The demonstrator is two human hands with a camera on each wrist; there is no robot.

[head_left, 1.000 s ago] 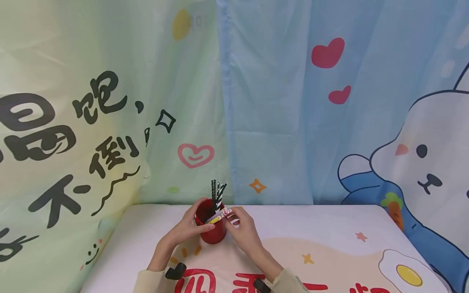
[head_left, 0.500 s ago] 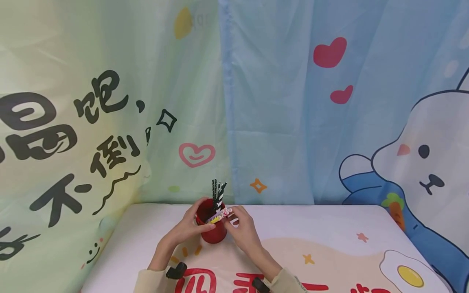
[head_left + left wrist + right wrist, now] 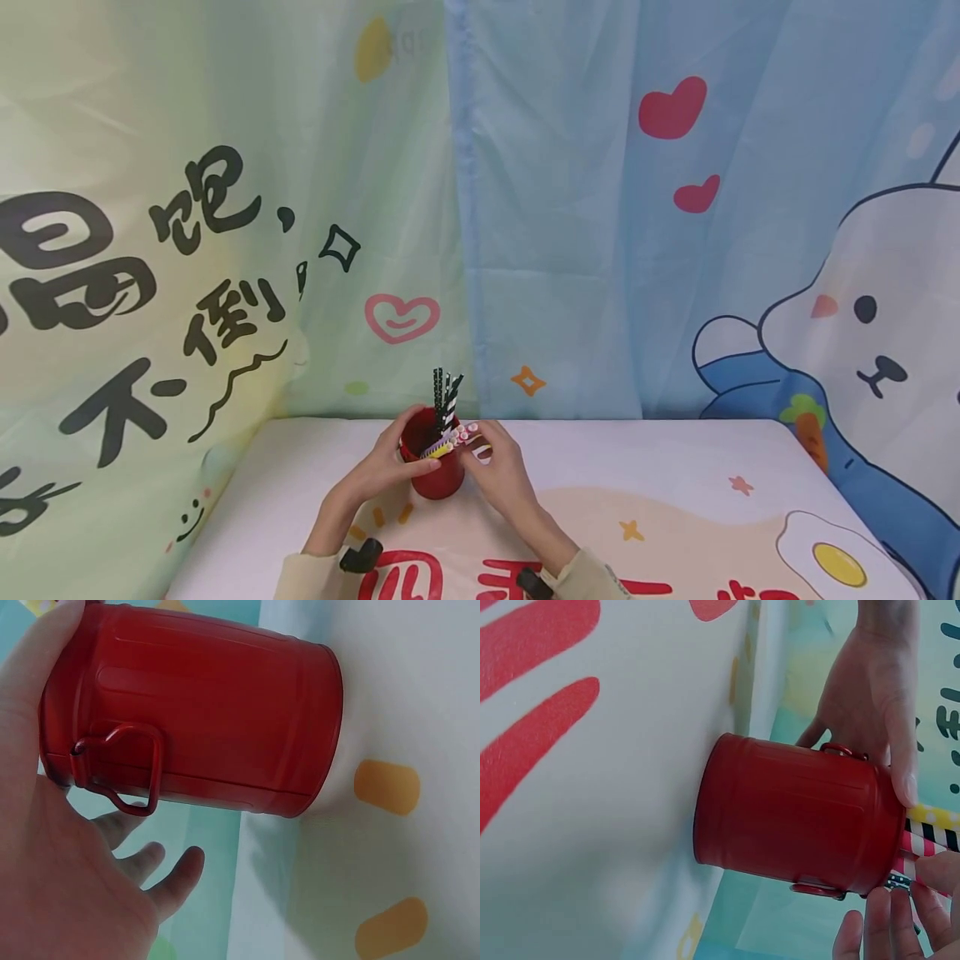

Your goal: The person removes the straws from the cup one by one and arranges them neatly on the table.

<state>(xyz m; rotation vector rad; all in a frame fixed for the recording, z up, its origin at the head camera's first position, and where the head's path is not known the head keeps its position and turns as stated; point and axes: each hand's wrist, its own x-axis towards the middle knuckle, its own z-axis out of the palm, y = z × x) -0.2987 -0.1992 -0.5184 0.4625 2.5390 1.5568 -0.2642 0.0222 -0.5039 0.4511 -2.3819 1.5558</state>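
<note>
"So, what does the left hand (image 3: 382, 465) do?"

"It holds the red bucket (image 3: 438, 485) by the rim, thumb on the near side. The bucket is over the worktop (image 3: 315, 437), between both hands; whether its base rests flat is hard to tell. That hold should be firm — a wobble would scatter the sticks."

"And inside it?"

"Black-and-white straws (image 3: 438, 390) stand at the back, best left undisturbed. A yellow straw (image 3: 441, 451) leans low, just beside the left thumb, which should press the rim alone."

"Farther right?"

"Pink-striped straws (image 3: 917, 841) slant over the right rim, and the right hand (image 3: 501, 467) seems to pinch them between thumb and finger. A light pinch would serve best — they look thin enough to crease — with their ends lined up before any adjusting."
</note>
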